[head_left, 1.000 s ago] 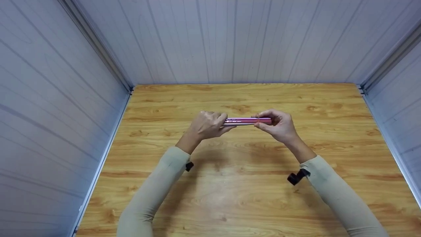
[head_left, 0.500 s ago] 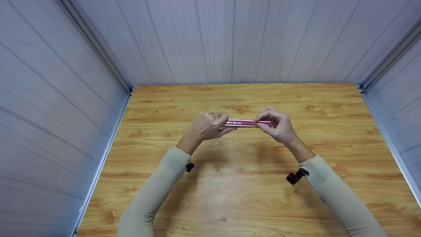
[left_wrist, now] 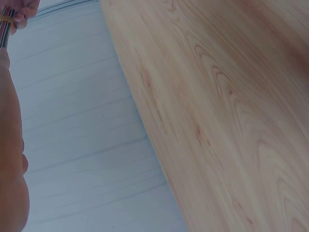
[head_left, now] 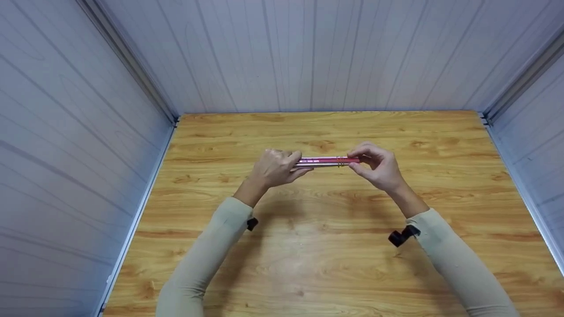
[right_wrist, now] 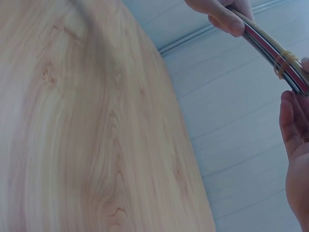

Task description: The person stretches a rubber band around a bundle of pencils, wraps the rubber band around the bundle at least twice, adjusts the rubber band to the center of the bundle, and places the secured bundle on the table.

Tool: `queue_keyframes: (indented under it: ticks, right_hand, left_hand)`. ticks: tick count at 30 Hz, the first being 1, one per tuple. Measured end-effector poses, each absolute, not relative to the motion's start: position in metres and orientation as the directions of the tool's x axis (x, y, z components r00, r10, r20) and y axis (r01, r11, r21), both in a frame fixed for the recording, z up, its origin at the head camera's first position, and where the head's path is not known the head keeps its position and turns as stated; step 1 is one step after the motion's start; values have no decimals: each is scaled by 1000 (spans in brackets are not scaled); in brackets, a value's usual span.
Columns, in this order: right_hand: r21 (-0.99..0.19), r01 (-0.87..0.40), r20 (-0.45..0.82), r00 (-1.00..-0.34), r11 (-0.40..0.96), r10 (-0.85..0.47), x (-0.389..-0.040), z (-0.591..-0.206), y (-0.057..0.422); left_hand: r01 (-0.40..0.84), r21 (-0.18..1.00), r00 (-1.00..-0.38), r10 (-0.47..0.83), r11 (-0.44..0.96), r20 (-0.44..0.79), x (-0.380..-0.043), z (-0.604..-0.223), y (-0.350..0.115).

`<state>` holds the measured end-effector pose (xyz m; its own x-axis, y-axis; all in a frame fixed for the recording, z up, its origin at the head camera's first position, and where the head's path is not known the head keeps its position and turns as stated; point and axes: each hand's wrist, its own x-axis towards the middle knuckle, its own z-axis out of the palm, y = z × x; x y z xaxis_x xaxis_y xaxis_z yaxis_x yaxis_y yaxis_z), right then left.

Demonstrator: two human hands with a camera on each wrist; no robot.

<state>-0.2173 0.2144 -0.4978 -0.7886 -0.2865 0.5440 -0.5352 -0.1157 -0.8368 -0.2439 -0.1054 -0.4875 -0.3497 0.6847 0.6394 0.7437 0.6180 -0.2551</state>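
A bundle of slim pencils [head_left: 319,161], pink, red and silvery, is held level above the table in the head view. My left hand [head_left: 276,168] grips its left end, knuckles up and thumb below. At the right end, my right hand [head_left: 376,167] pinches the tips between thumb and fingers. A yellowish rubber band [head_left: 340,161] is looped around the bundle just left of the right fingertips. From the right wrist, the rubber band [right_wrist: 284,64] shows several strands wrapped around the pencils [right_wrist: 265,42]. The left wrist view catches only a bit of the bundle [left_wrist: 5,29].
The wood-grain table [head_left: 299,264] spreads beneath both hands. Pale panel walls [head_left: 291,57] rise behind it and on both sides. A small black wrist camera [head_left: 398,237] sits on the right sleeve, another camera [head_left: 252,224] on the left.
My right fingers have shifted off the rubber band toward the right end of the pencils. The band now shows as separate strands left of them. My left hand keeps its grip, slightly further left.
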Motion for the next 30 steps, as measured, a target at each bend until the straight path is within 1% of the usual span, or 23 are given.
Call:
queue_keyframes:
  ticks: [7,19,26,30]
  right_hand:
    - [-835,-547,538,-783,-66,-314,-216,-497,212]
    - [-839,-539,533,-787,-74,-311,-217,-496,209]
    - [-870,-492,464,-825,6,-321,-215,-494,210]
    - [-881,-471,438,-843,36,-311,-214,-493,212]
  left_hand:
    - [735,-250,-392,696,630,602,-242,-488,-105]
    - [756,-189,-429,692,627,580,-238,-485,-98]
    - [748,-173,-466,693,641,549,-234,-483,-98]
    - [755,-153,-473,691,638,547,-233,-482,-95]
